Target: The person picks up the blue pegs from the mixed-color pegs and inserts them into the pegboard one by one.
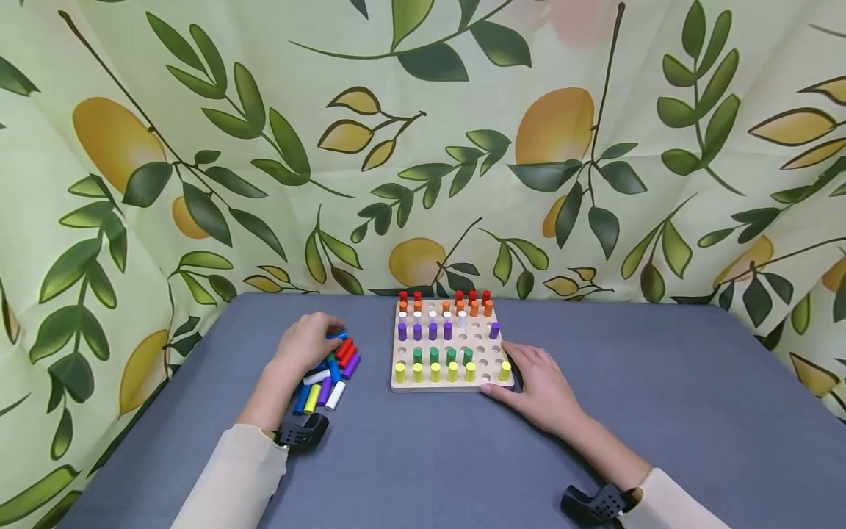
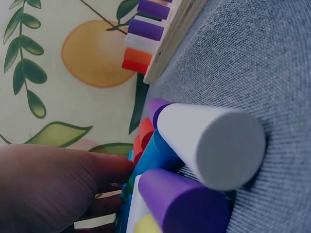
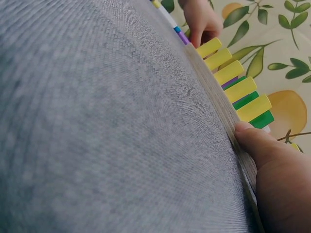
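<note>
My left hand [image 1: 306,341] reaches into a heap of loose pegs, its bent fingers at a blue peg [image 1: 338,335]. In the left wrist view the thumb tip [image 2: 127,167] lies against the heap; whether it pinches a peg cannot be told. Red pegs [image 1: 346,353], a white peg [image 2: 214,145] and a purple peg [image 2: 182,201] lie close by. My right hand [image 1: 543,389] holds the wooden pegboard [image 1: 429,389] at its near right corner, thumb on the front edge, fingers along the right side. Rows of red, orange, white, purple, green and yellow pegs [image 3: 243,90] stand in it.
A grey cloth [image 1: 423,455] covers the table. Bare holes [image 1: 482,362] show in the board, mostly towards its right side and in one row. Behind the table hangs a leaf-and-fruit patterned curtain [image 1: 423,191].
</note>
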`<state>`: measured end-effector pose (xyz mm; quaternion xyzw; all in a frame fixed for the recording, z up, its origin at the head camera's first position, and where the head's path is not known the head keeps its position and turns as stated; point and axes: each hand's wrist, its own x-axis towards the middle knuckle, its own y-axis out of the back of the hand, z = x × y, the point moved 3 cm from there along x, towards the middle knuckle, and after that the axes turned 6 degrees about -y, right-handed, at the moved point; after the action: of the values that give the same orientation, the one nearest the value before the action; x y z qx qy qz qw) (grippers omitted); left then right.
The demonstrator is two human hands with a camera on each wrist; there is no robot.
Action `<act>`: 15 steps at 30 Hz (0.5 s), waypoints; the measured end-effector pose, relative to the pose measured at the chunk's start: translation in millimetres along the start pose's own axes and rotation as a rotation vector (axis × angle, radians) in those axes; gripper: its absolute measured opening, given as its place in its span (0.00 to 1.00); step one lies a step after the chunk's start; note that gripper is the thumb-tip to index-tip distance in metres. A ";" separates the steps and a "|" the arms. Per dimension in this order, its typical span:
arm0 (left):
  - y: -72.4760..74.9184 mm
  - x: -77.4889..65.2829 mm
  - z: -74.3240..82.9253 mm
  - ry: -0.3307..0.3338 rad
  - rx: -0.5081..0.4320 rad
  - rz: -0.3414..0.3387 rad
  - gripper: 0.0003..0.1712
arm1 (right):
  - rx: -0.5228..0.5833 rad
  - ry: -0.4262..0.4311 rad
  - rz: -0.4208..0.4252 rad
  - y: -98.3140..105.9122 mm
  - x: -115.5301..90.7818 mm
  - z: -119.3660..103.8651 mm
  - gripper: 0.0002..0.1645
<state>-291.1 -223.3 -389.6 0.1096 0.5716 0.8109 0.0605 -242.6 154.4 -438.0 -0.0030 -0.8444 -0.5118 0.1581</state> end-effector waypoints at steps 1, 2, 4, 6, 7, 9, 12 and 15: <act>0.3 0.0 -0.2 -0.006 0.004 0.001 0.17 | 0.000 0.003 0.002 -0.3 0.3 -0.2 0.54; 0.4 -0.2 -0.2 -0.010 0.008 0.000 0.17 | 0.001 0.004 0.004 -0.1 0.4 -1.0 0.54; 0.5 -0.7 -0.3 -0.015 0.013 -0.001 0.16 | 0.003 0.007 0.007 -0.4 0.4 -1.8 0.53; 0.4 -1.5 -0.2 -0.019 0.016 -0.001 0.15 | 0.005 0.011 0.005 -0.7 0.1 -2.4 0.53; 0.3 -1.9 0.0 -0.023 0.022 0.000 0.14 | 0.006 0.013 0.004 -0.9 -0.2 -2.6 0.53; 0.0 -2.3 -0.1 -0.026 0.026 0.004 0.14 | 0.005 0.011 0.000 -0.7 -0.7 -2.8 0.53; -0.6 -2.3 0.9 -0.033 0.027 0.015 0.13 | 0.000 0.011 0.002 0.6 -1.0 -2.5 0.53; -1.7 -2.4 0.2 -0.037 0.023 0.024 0.14 | -0.004 0.011 0.006 1.3 -0.8 -2.6 0.53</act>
<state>-288.7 -223.1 -391.4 0.1321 0.5784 0.8027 0.0603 -240.9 152.9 -436.0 -0.0029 -0.8425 -0.5129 0.1644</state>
